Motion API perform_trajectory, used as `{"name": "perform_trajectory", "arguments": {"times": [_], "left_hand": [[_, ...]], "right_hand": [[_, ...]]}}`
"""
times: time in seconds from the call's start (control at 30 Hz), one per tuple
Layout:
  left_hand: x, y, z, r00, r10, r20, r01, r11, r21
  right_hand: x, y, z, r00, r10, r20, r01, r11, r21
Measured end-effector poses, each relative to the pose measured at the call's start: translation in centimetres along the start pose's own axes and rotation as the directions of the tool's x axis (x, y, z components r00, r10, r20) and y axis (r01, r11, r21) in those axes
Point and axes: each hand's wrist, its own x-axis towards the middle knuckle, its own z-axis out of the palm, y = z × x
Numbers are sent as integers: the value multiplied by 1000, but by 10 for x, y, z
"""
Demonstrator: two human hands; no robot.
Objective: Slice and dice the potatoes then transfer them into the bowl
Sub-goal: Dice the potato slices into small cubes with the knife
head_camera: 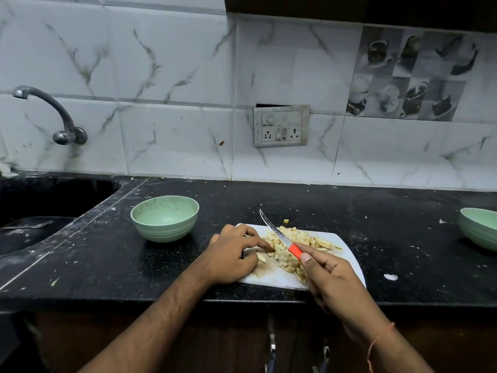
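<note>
A person stands at a black stone desk [349, 211], seen from above through a head camera. A white cutting board [347, 254] lies near the front edge. A loose pile of diced potato [287, 243] is spread across the middle of the board, with a few longer strips at its right side and one stray cube on the desk just behind the board.

The right hand [330, 273] holds a knife [279, 235] by its orange handle, fingers curled around it, thumb on top. The blade points up and away to the left, angled over the pile.

The left hand [234, 254] rests on the left part of the board, its grip loose and holding nothing that shows; the index finger reaches out and touches the edge of the pile.

A pale green bowl [164, 218] stands on the desk just left of and behind the board, with no potato in it. A second green bowl [481, 227] sits at the far right edge, partly cut off.

At the far left is a dark sink [40, 205] with a metal tap [53, 114] on the tiled wall. A socket panel [281, 126] is fixed to the wall behind the board.
</note>
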Motion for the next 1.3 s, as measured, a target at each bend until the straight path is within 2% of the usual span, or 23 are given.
{"name": "perform_trajectory", "arguments": {"times": [0.2, 0.53, 0.63, 0.7, 0.77, 0.83, 0.93, 1.0, 1.13, 1.3], "left_hand": [[-1, -6, 4, 997, -18, -77, 13, 998, -65], [1, -11, 6, 993, -14, -116, 7, 998, -57], [0, -12, 6, 985, -16, -171, 4, 997, -71], [0, -12, 6, 979, -23, -203, 7, 997, -81], [1, -12, 5, 976, -35, -215, 17, 996, -86], [2, -11, 4, 974, -51, -221, 29, 994, -103], [3, -9, 3, 972, -61, -226, 31, 990, -137], [3, -9, 3, 972, -82, -221, 45, 985, -168], [4, -11, 4, 970, -141, -196, 94, 968, -231], [3, -9, 4, 971, -151, -184, 100, 960, -262]], "right_hand": [[-1, 0, -1, 1000, -2, 14, 3, 1000, -21], [-5, -4, 1, 999, 30, 22, -29, 999, -31], [-7, -6, 1, 999, 32, 27, -30, 996, -89], [-8, -6, 3, 1000, 10, 18, -6, 979, -206], [-12, -5, 6, 1000, -25, -14, 18, 925, -380], [-18, -4, 8, 996, -65, -56, 21, 816, -578], [-30, -10, 16, 988, -140, -58, 45, 637, -770], [-34, -16, 22, 984, -171, -44, 59, 553, -831], [-38, -22, 32, 988, -153, -34, 40, 453, -891], [-37, -21, 39, 990, -138, -9, 45, 388, -920]]}}
